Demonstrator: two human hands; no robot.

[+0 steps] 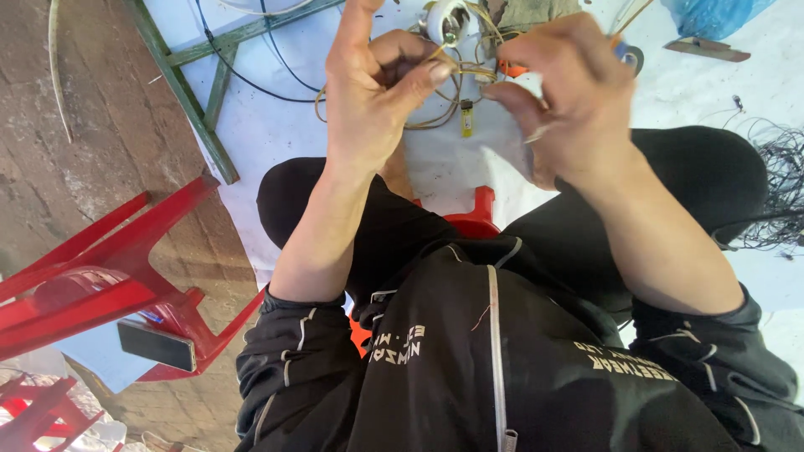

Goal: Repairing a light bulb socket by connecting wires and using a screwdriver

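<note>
The loose coil of thin yellowish wire [456, 79] hangs between the 2 hands, above the white sheet on the floor [276, 125]. The left hand [373, 84] pinches a strand of it between thumb and fingers, its grip clenched on the wire. The right hand [569, 92] nips the coil's other side with curled fingertips. A small white round fitting [446, 21] sits just beyond the coil. A red plastic chair [109, 285] stands at the left, well apart.
</note>
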